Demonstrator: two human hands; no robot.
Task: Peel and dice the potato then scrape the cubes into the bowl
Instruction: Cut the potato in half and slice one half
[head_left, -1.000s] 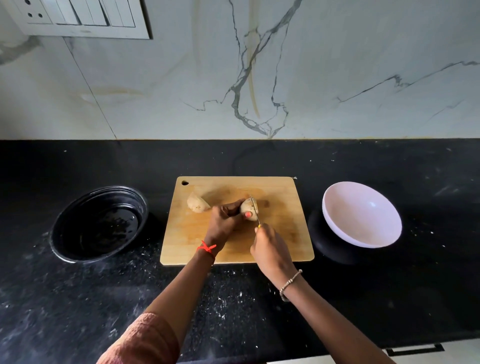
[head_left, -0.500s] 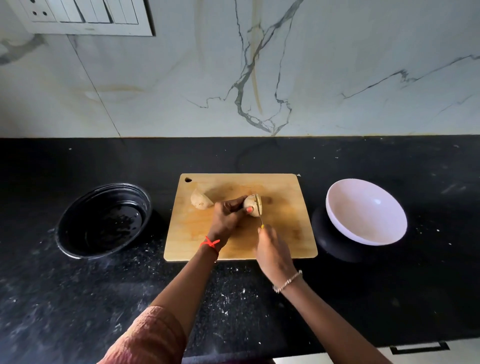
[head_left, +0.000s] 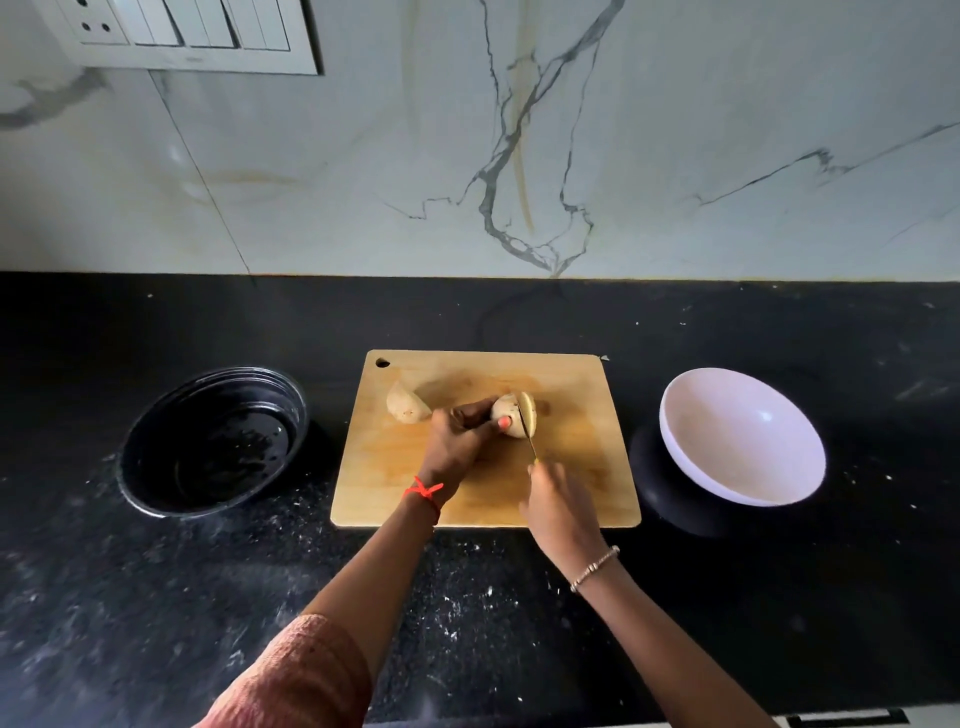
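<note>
Right of cutting board (head_left: 587, 467): white bowl (head_left: 727, 431), close. Left: black bowl (head_left: 213, 441), gap between. Table (head_left: 519, 317) open behind and in front.

I'm at a home kitchen counter: a speckled black granite worktop (head_left: 519, 322) under me, a white veined marble backsplash (head_left: 675, 130) behind it, a wall switch-and-socket panel (head_left: 182, 31), and my wooden chopping board (head_left: 587, 457) between a white bowl (head_left: 743, 441) and a black bowl (head_left: 218, 441).

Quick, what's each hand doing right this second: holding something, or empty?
Left hand: closed, gripping the potato piece on the cutting board.
Right hand: closed, holding the knife, whose blade is against that piece.
</note>
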